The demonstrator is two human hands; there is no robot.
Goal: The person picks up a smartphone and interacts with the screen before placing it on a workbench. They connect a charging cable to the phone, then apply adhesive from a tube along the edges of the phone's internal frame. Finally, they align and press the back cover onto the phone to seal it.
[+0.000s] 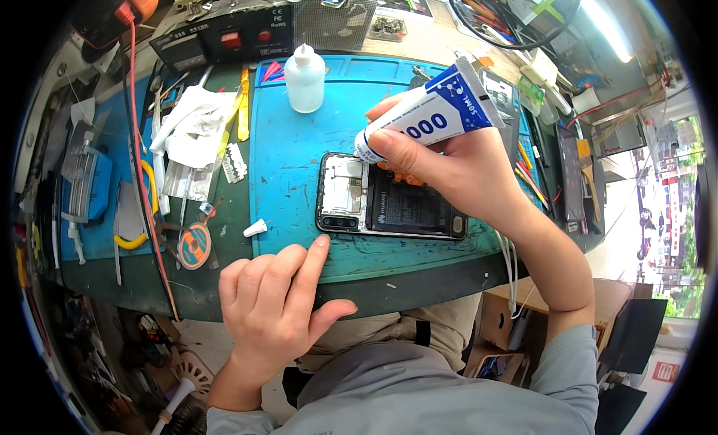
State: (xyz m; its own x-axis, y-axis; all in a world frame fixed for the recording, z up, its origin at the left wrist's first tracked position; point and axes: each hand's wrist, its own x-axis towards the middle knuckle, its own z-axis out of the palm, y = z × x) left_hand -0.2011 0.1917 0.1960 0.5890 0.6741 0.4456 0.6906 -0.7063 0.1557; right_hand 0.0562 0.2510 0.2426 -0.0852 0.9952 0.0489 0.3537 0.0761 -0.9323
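My right hand (464,166) is closed round a white and blue glue tube (430,117), holding it tilted with its narrow end down over an opened smartphone (393,198). The phone lies on the blue mat with its black battery and inner parts bare. The tube's tip is hidden, so I cannot tell whether it touches the phone. Nothing is in my left hand (273,308), whose fingers are stretched out. Its index fingertip is at the phone's near left corner; contact is unclear. A small white cap (255,228) lies on the mat left of the phone.
Beyond the phone stands a white squeeze bottle (305,80). At the left are crumpled tissue (196,128), a solder wick spool (194,246), yellow-handled pliers (149,203) and a red cable (136,136). A black power unit (224,42) sits at the back.
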